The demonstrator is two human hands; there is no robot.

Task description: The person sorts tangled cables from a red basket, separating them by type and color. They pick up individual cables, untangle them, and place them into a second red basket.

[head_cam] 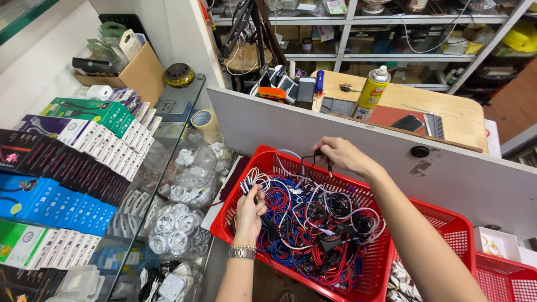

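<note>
Two bare hands work over a red plastic basket (386, 254) heaped with tangled red, blue, white and black cables (313, 223). The left hand (250, 211), wrist bent upward with a metal watch (242, 252) below it, grips a bundle of cable ends (250, 183). The right hand (339, 154), forearm reaching in from the lower right, pinches a black cable (313, 159) above the pile.

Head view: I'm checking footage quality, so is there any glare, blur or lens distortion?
Head view: evenly lit and sharp on the left hand, right hand and red basket; reflections glaze the glass counter; wide-angle bending at the edges; no strong shadows.
</note>
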